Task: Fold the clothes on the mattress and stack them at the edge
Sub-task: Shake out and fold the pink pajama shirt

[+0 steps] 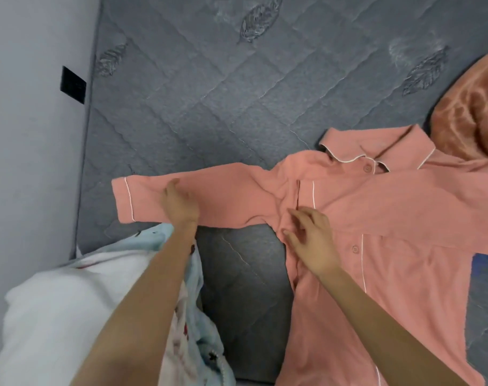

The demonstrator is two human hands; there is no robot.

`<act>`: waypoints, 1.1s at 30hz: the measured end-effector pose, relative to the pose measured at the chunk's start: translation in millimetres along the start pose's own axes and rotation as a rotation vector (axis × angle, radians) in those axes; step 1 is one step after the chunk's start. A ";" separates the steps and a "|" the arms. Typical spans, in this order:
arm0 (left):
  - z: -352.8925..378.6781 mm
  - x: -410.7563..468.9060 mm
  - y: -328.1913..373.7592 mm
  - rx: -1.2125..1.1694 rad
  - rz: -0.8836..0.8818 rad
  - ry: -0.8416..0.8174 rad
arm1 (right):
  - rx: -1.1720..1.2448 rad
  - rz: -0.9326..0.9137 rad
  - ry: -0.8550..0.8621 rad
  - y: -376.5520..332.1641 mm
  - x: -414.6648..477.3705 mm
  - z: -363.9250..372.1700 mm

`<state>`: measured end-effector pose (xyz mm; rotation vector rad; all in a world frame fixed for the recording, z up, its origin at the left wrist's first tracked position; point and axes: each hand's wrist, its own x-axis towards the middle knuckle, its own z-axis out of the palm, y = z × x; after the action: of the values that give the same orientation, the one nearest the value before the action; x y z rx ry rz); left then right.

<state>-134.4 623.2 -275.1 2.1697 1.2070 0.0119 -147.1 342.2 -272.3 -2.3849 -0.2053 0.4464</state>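
Left hand (178, 204) pinches the sleeve (223, 196) of the shirt (390, 274), apparently to fold it inward; right hand (313, 240), fingers (306, 215) loosely open, steadies the front.

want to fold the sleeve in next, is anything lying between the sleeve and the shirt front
Only the right hand, which is at the button line of the shirt. The left hand grips the sleeve, and nothing else visible lies on the shirt between them.

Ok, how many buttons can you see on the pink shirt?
2. One button just below the collar, one lower down the pink shirt, beside the right hand. Others may be hidden under fabric.
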 end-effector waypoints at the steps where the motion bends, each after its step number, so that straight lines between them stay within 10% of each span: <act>1: -8.1 13.8 -7.8 0.082 0.002 -0.006 | 0.000 0.001 -0.037 -2.2 4.0 3.7; 9: -57.5 79.4 -70.4 0.262 -0.450 -0.013 | -0.029 0.073 -0.058 -5.8 16.2 25.9; 16: -66.2 81.4 -79.5 0.076 -0.408 0.024 | 0.036 0.089 0.042 -33.8 20.3 31.4; 23: -63.0 52.2 -41.6 -0.256 -0.039 -0.025 | 0.343 0.014 -0.135 -104.8 38.9 47.1; 29: -44.5 -1.8 37.6 -0.330 0.387 -0.561 | 0.919 0.312 -0.200 -135.6 51.2 35.3; 33: -8.5 -70.6 80.1 -0.207 0.592 -0.578 | 1.015 0.353 -0.092 -125.2 58.2 12.7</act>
<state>-117.0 544.4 -204.8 2.0603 0.2179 -0.2132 -101.1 459.0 -213.4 -1.3927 0.3431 0.6313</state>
